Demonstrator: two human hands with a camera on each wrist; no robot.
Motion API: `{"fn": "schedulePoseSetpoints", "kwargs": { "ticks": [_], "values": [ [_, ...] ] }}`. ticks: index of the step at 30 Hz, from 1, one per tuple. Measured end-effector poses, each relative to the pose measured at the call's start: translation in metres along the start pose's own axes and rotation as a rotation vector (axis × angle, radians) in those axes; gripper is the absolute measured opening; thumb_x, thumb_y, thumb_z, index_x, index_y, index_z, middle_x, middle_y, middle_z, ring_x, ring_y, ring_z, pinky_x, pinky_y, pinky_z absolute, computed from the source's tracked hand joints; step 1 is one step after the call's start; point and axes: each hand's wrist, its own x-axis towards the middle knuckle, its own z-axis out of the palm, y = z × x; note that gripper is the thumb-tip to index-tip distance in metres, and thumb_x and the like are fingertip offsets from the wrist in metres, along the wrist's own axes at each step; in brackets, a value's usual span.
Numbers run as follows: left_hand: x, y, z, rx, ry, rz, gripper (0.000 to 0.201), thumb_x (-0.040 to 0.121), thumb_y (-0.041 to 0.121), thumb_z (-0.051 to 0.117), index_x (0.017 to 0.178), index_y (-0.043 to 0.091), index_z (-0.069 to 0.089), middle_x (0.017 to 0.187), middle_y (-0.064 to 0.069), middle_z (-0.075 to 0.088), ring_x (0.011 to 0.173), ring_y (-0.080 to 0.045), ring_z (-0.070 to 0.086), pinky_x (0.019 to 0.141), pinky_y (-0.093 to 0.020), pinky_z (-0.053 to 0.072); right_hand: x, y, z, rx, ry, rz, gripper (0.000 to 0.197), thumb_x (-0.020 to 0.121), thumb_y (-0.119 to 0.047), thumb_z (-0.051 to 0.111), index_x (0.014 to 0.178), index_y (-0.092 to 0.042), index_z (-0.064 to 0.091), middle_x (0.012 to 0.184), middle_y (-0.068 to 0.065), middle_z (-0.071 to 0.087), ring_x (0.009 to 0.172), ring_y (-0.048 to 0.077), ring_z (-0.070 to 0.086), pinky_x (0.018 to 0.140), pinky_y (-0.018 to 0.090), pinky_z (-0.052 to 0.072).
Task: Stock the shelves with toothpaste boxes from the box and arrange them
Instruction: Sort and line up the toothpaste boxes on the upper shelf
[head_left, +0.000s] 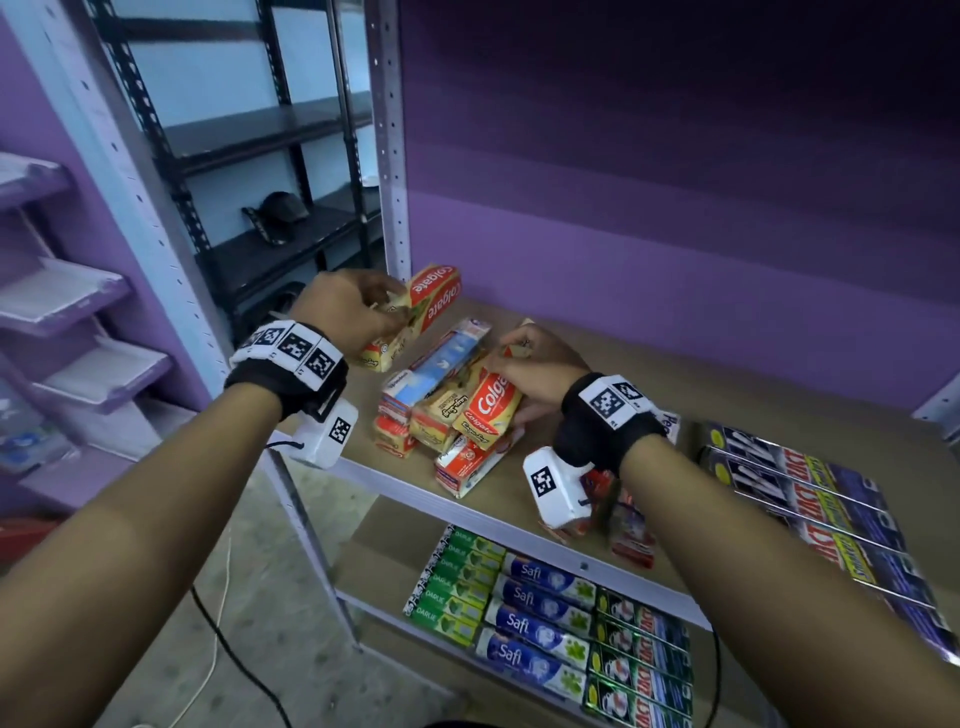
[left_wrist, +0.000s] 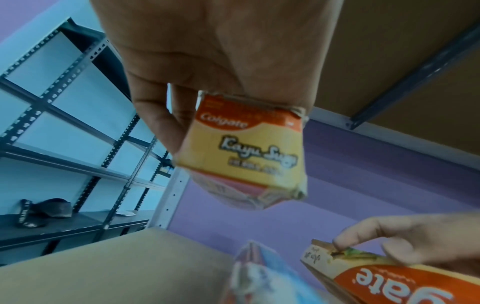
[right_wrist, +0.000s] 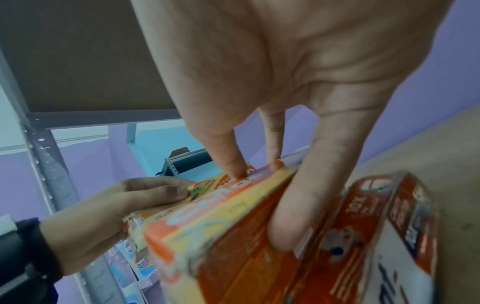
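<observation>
A loose pile of toothpaste boxes (head_left: 441, 415) lies on the brown shelf board (head_left: 649, 374), near its left front. My left hand (head_left: 384, 312) grips a red and yellow Colgate box (head_left: 434, 299) and holds it above the pile's far left; the left wrist view shows this Colgate box (left_wrist: 246, 152) end-on in my left hand (left_wrist: 166, 115). My right hand (head_left: 519, 358) grips a second Colgate box (head_left: 488, 402) that lies tilted on top of the pile. In the right wrist view, the thumb and fingers of my right hand (right_wrist: 262, 191) clamp that second Colgate box (right_wrist: 221, 246).
Dark boxes (head_left: 810, 493) lie in a row on the same board at the right. The shelf below holds rows of green Darlie (head_left: 457, 582), Safi (head_left: 540, 608) and dark boxes (head_left: 644, 660). A perforated post (head_left: 387, 156) stands at the left, with a black rack (head_left: 270, 156) behind it.
</observation>
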Motion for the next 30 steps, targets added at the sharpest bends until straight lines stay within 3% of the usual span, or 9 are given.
{"fn": "schedulePoseSetpoints", "kwargs": {
  "ticks": [3,7,9,13,15,18,23,27,30],
  "values": [
    [0.0,-0.02,0.002,0.116,-0.022,-0.018,0.037,0.078,0.051,0.069,0.113,0.042,0.066,0.099,0.014,0.066,0.076,-0.008,0.065,0.062,-0.02,0.048,0.008,0.002,0.01,0.115,-0.039,0.014,0.027,0.086,-0.02,0.065,0.111,-0.029,0.059,0.111,0.003,0.067,0.074,0.024,0.075,0.061,0.041,0.062],
    [-0.003,-0.042,0.015,0.226,-0.091,-0.036,0.035,0.081,0.05,0.066,0.115,0.041,0.066,0.108,0.011,0.069,0.089,-0.014,0.065,0.08,-0.032,0.055,0.018,-0.001,0.014,0.133,-0.049,-0.008,0.027,0.088,-0.007,0.06,0.109,-0.024,0.062,0.114,0.003,0.064,0.068,0.02,0.075,0.063,0.035,0.062],
    [-0.005,-0.051,0.024,0.233,-0.121,-0.04,0.034,0.083,0.05,0.065,0.115,0.041,0.065,0.111,0.009,0.07,0.091,-0.015,0.066,0.083,-0.036,0.056,0.021,-0.002,0.016,0.124,-0.06,-0.021,0.023,0.089,-0.009,0.062,0.107,-0.022,0.063,0.113,0.001,0.063,0.068,0.018,0.075,0.064,0.034,0.063],
    [-0.009,-0.063,0.042,0.225,-0.135,-0.047,0.034,0.082,0.052,0.063,0.115,0.043,0.065,0.114,0.008,0.07,0.097,-0.017,0.066,0.086,-0.036,0.055,0.025,-0.003,0.025,0.108,-0.058,-0.026,0.03,0.092,-0.011,0.064,0.12,-0.018,0.062,0.106,-0.005,0.06,0.074,0.02,0.076,0.073,0.037,0.063],
    [-0.011,-0.066,0.049,0.198,-0.129,-0.033,0.033,0.083,0.049,0.064,0.115,0.043,0.065,0.116,0.007,0.069,0.101,-0.018,0.065,0.089,-0.036,0.054,0.023,-0.004,0.027,0.147,-0.053,-0.003,0.028,0.094,-0.012,0.063,0.122,-0.019,0.062,0.105,-0.003,0.059,0.073,0.02,0.076,0.069,0.036,0.063],
    [-0.013,-0.069,0.055,0.201,-0.137,0.033,0.029,0.088,0.044,0.061,0.115,0.038,0.067,0.118,0.007,0.069,0.102,-0.017,0.064,0.088,-0.031,0.051,0.02,-0.003,0.024,0.114,-0.058,-0.014,0.03,0.096,-0.017,0.062,0.126,-0.02,0.061,0.12,0.005,0.059,0.075,0.022,0.075,0.062,0.032,0.062],
    [-0.013,-0.075,0.054,0.212,-0.155,0.021,0.025,0.091,0.031,0.059,0.114,0.035,0.07,0.12,0.008,0.068,0.108,-0.016,0.062,0.094,-0.03,0.048,0.011,0.0,0.01,-0.039,-0.092,-0.103,0.031,0.097,-0.03,0.06,0.128,-0.029,0.06,0.115,0.001,0.063,0.081,0.022,0.073,0.061,0.034,0.062],
    [-0.01,-0.066,0.046,0.24,-0.12,0.039,0.019,0.09,0.032,0.058,0.104,0.033,0.072,0.116,0.007,0.067,0.097,-0.014,0.062,0.085,-0.028,0.05,0.004,0.0,-0.002,-0.048,-0.077,-0.117,0.022,0.097,-0.03,0.061,0.118,-0.028,0.065,0.114,-0.001,0.064,0.081,0.023,0.074,0.064,0.038,0.063],
    [-0.007,-0.047,0.041,0.204,-0.088,0.086,0.018,0.091,0.04,0.058,0.101,0.033,0.071,0.111,0.01,0.068,0.085,-0.009,0.062,0.07,-0.023,0.046,-0.004,0.001,-0.014,-0.033,-0.082,-0.121,0.018,0.098,-0.024,0.059,0.114,-0.024,0.067,0.115,-0.001,0.063,0.083,0.026,0.073,0.065,0.039,0.063]
  ]
}}
